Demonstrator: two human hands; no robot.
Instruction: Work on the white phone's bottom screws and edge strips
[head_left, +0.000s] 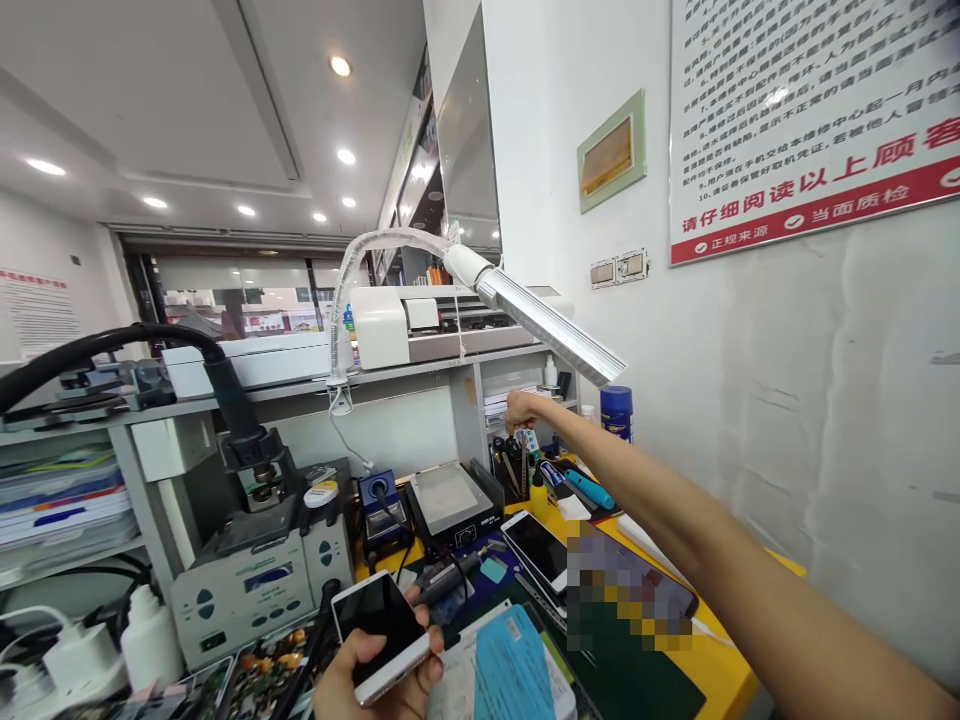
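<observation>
A white-framed phone with a dark screen rests in my left hand, the thumb over its front and the fingers curled round its far edge. My right arm stretches across to the back of the bench, where my right hand is closed above a dark holder of tools. Whatever its fingers grip is too small to make out. Another white phone lies on the bench between the two hands, beside a larger phone that is partly blurred out.
A grey rework station stands at the left, with a blue soldering unit and a flat heating plate behind. A lamp hangs over the bench. Blue packets lie in front; a blue-lidded can stands by the wall.
</observation>
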